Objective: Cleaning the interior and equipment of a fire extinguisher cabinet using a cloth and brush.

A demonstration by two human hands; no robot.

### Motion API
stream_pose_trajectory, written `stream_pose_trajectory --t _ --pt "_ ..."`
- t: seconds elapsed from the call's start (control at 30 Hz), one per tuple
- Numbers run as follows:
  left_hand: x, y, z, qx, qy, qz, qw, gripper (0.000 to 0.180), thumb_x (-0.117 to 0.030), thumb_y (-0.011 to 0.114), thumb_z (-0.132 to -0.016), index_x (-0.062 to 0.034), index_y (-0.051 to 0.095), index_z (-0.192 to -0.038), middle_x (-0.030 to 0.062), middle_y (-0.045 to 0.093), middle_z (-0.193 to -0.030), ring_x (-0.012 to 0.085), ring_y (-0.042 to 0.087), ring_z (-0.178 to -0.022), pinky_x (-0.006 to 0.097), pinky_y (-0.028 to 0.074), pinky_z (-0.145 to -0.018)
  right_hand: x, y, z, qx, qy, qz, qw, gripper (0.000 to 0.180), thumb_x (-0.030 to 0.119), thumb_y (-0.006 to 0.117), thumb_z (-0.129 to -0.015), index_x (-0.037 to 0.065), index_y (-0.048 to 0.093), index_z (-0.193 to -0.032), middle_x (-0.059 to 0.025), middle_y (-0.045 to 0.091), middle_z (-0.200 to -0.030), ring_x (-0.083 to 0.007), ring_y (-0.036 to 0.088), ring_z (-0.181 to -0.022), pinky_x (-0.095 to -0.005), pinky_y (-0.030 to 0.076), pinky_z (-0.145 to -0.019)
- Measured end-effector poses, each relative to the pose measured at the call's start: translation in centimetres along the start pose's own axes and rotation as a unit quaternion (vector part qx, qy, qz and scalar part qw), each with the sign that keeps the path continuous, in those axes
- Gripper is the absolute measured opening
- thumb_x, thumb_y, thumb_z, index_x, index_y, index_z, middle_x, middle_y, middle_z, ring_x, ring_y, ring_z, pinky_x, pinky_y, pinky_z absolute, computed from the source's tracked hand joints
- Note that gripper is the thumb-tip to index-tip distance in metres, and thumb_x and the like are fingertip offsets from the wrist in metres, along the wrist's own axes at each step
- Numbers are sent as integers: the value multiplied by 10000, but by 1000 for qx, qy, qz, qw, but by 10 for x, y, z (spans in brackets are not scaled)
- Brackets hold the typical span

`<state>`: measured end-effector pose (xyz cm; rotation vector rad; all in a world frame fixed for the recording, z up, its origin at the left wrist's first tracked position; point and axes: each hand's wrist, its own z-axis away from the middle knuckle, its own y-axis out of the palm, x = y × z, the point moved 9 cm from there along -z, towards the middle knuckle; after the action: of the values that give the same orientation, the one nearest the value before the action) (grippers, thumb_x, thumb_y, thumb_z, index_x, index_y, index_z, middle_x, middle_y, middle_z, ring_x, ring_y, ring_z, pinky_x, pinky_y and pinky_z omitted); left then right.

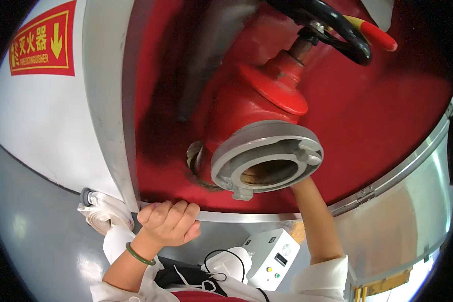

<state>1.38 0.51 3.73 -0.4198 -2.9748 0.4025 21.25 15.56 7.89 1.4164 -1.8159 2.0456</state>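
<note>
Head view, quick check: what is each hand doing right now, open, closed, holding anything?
Left hand: closed, fingers curled over the cabinet's metal lower frame edge.
Right hand: hidden behind the hydrant valve's outlet coupling; only the forearm shows, so its state cannot be told.

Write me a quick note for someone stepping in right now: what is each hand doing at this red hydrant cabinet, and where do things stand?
Left hand: curled in a fist over the cabinet's metal sill, gripping its edge; a green bangle sits on that wrist.
Right hand: reaches up behind the hydrant's metal coupling, hidden by it; only the forearm shows, so its grip cannot be told.
Hydrant: mounted inside the red cabinet, outlet open, no hose attached. Black handwheel above, untouched.
A rolled white hose lies left of the sill, unconnected.
Done: cabinet stands open. Left: whatever the hidden right hand is doing behind the coupling; check it first.
</note>
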Motion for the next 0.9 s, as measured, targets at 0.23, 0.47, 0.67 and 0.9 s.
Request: stream_pose_trajectory --t 0.23,0.47,0.67,0.9 --pt "1 -2 11 -71 34 -39 996 259 -388 360 -821 -247 567 -756 -73 494 -709 96 439 -705 308 272 -736 -18 12 -10 50 -39 -12 998 456 51 669 -707 22 533 -1141 -176 569 -1157 -297 536 -1064 -354 415 -934" --pt "1 0 4 -47 19 -22 998 251 -392 378 -807 -245 577 -763 -72 503 -732 98 450 -718 305 272 -744 -10 15 -34 73 -76 1 995 436 56 668 -709 21 543 -1125 -183 573 -1148 -302 541 -1058 -356 422 -924" --pt "-3 0 2 0 11 22 1000 230 -338 429 -786 -194 609 -796 -33 531 -781 151 444 -778 335 301 -744 -10 4 -38 101 -121 10 988 419 61 667 -711 19 551 -1112 -188 577 -1140 -306 545 -1054 -357 427 -916" --pt "-7 1 0 -16 22 10 1000 237 -353 431 -785 -196 608 -792 -35 527 -778 150 445 -777 331 297 -741 -5 21 -51 128 -154 27 979 400 67 666 -713 18 561 -1096 -195 581 -1131 -310 550 -1048 -359 434 -906"
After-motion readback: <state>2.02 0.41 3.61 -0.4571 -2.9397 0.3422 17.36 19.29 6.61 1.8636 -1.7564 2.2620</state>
